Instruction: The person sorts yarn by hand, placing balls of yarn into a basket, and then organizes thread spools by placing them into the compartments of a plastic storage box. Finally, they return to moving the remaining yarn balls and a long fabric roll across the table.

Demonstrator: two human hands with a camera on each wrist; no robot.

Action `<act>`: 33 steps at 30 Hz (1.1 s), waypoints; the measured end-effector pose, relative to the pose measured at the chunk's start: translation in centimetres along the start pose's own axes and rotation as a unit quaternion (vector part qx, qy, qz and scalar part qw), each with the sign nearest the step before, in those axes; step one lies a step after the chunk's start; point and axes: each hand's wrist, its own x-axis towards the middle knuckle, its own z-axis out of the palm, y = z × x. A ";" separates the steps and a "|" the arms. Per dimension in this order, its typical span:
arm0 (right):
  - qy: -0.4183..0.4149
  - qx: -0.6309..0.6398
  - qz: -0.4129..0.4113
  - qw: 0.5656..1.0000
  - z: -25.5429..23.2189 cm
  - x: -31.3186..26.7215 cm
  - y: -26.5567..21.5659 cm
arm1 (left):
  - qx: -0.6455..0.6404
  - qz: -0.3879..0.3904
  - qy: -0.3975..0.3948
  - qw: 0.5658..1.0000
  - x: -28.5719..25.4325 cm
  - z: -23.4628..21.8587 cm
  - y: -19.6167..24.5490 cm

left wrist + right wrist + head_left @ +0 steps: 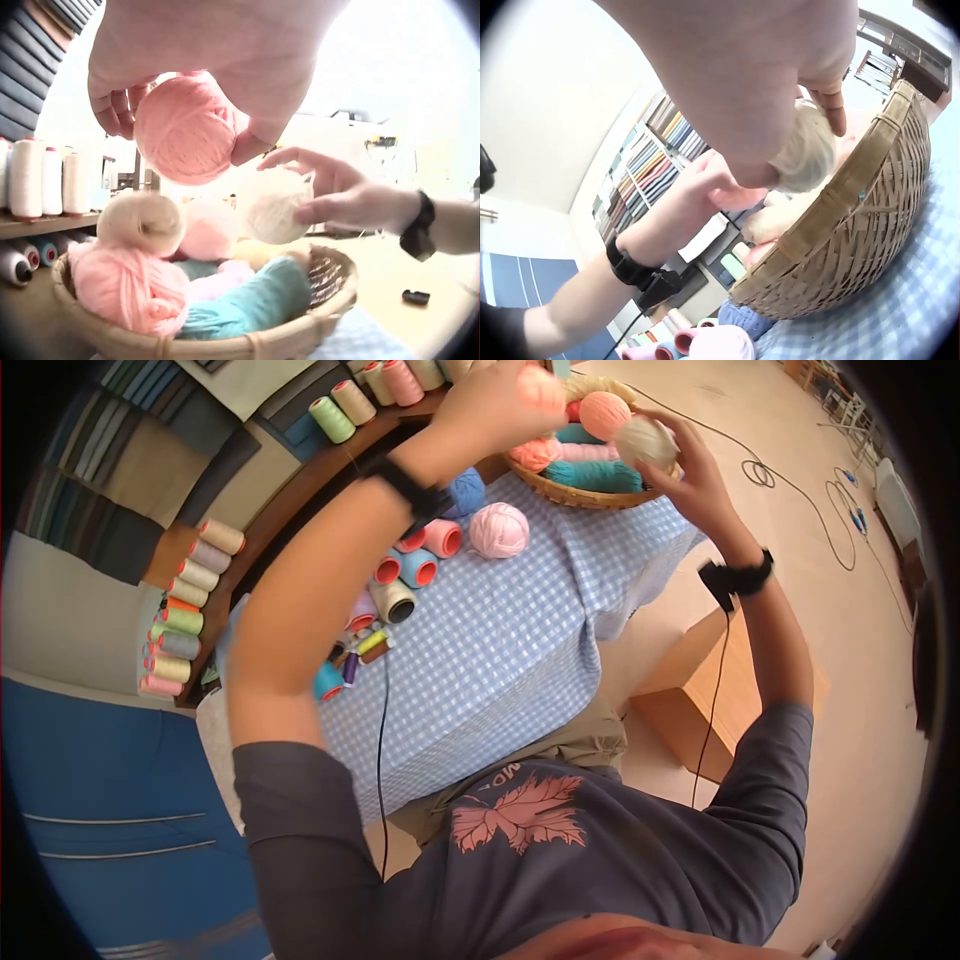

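Observation:
My left hand [217, 45] grips a coral-pink yarn ball [186, 129] above the wicker basket [255, 346]. Across from it, my right hand [690, 475] holds a cream-white yarn ball [645, 443] over the basket's near right side, thumb and fingers round it. Inside the basket lie teal yarn skeins [255, 300], a fluffy pink yarn ball [131, 289], a beige yarn ball [142, 223] and another coral ball [605, 416]. In the right wrist view, the cream ball shows just past the basket rim, partly hidden by my right hand.
The basket stands on a blue checked tablecloth [480, 670]. Left of it are a light-pink yarn ball [499, 530], a blue yarn ball [465, 493] and several thread cones [418, 567]. A wooden shelf [290, 495] carries more cones. A wooden box [690, 680] stands on the floor.

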 end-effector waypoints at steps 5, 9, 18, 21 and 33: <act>-0.070 -0.017 -0.051 0.996 0.4 -5.1 -5.3 | 0.103 -0.061 -0.170 0.978 -12.0 -5.7 0.3; -0.142 0.032 -0.093 0.985 3.9 -5.8 -8.7 | 0.082 -0.029 -0.185 0.979 -19.4 -5.5 0.4; -0.218 -0.015 -0.238 0.946 13.1 -3.8 -12.9 | 0.225 -0.058 -0.215 0.949 -24.0 -5.0 0.3; -0.210 -0.043 -0.261 0.941 13.9 -3.7 -12.8 | 0.215 -0.040 -0.194 0.956 -24.2 -5.3 0.4; -0.130 -0.085 -0.216 0.964 8.7 -1.9 -12.0 | 0.118 -0.111 -0.207 0.965 -21.6 -4.9 1.1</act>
